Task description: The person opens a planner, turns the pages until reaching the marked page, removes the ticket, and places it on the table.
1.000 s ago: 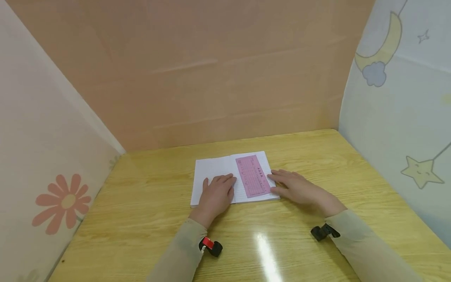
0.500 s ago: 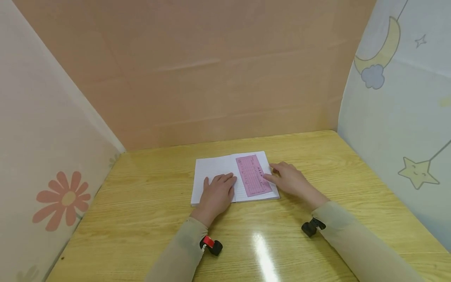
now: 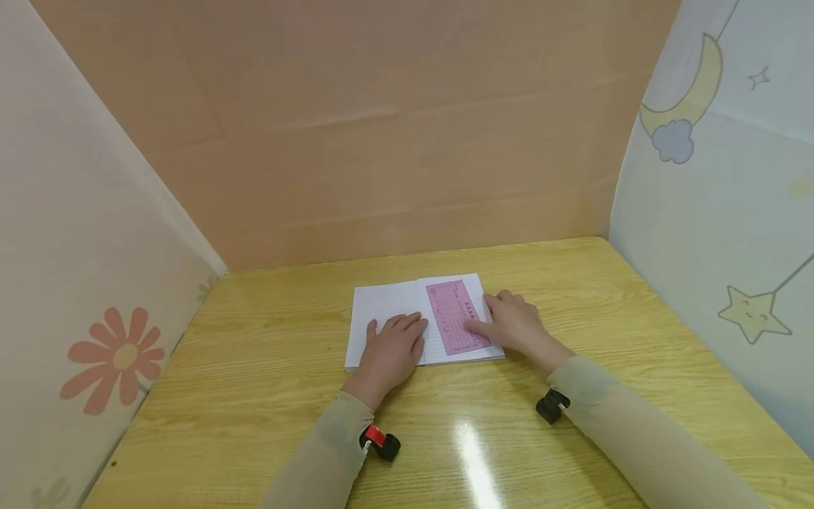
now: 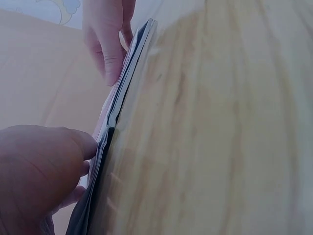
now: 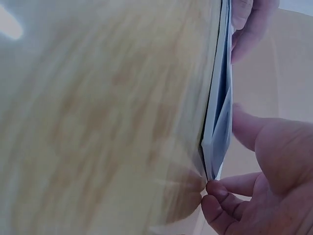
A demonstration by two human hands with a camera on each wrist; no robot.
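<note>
An open notebook with white lined pages lies on the table. A pink printed slip rests slantwise on its right page. My left hand presses on the left page near the fold, fingers extended. At the notebook's right edge is my right hand, its thumb on the pink slip and its curled fingers at the outer edge. From the right wrist view, the thumb sits over the pages, with fingertips against the edge. Some leaves there stand slightly apart.
The wooden table runs back to a plain tan cloth. Cloth panels stand on both sides, with a flower on the left and a moon and star on the right.
My right hand has moved left and its fingers have curled at the notebook's right edge, while its thumb has come onto the pink slip. The left hand has stayed in place.
</note>
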